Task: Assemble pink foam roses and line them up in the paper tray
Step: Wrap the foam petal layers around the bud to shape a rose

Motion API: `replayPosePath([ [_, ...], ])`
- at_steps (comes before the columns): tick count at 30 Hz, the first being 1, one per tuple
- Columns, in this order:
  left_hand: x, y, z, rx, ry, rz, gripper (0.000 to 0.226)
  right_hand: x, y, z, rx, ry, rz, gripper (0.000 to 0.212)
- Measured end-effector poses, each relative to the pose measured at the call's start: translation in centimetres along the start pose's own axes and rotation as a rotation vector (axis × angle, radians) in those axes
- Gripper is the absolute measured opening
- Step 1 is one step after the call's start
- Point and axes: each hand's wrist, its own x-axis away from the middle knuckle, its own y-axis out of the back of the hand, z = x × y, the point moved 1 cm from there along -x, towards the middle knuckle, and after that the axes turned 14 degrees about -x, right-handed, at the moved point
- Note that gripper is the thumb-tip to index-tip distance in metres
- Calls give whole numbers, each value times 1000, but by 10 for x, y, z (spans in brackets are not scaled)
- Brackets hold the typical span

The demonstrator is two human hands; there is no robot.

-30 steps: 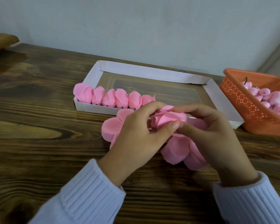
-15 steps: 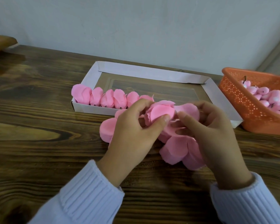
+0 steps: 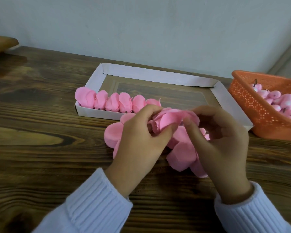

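The left hand [image 3: 138, 140] grips a half-built pink rose [image 3: 165, 121] just above the bench [image 3: 40, 140], fingers curled behind it and the thumb pressed across its front. The right hand [image 3: 223, 140] meets it from the other side, its fingers bent over the top and pinching the rose's outer petal [image 3: 191, 115] against the thumb. Beneath both hands lie loose pink petals [image 3: 181, 153], some stacked at the left.

Just behind, the white paper tray [image 3: 154, 76] holds a row of finished roses [image 3: 114, 102] along its near wall, starting at the left corner; there seem to be six, the last partly hidden by the left hand. To the right of the tray stands an orange basket [image 3: 252, 105] with pink buds [image 3: 279, 101] in it.
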Motion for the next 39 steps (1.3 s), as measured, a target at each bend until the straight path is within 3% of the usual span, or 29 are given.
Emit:
replayPosePath([
  [4, 1, 0, 1, -9, 11, 4, 19, 0, -2, 0, 20, 74, 73, 16],
  [16, -1, -3, 4, 52, 201, 37, 20, 1, 0, -4, 72, 104, 35, 11],
  [21, -2, -4, 9, 316, 359, 87, 35, 2, 2, -5, 56, 83, -26, 10],
  [26, -2, -4, 7, 93, 174, 34, 21, 1, 1, -3, 129, 139, 47, 10],
  [33, 2, -6, 3, -16, -15, 75, 28, 1, -2, 0, 109, 173, 119, 11],
  [39, 1, -6, 4, 109, 20, 116, 28, 0, 0, 4, -86, 96, 31, 12],
])
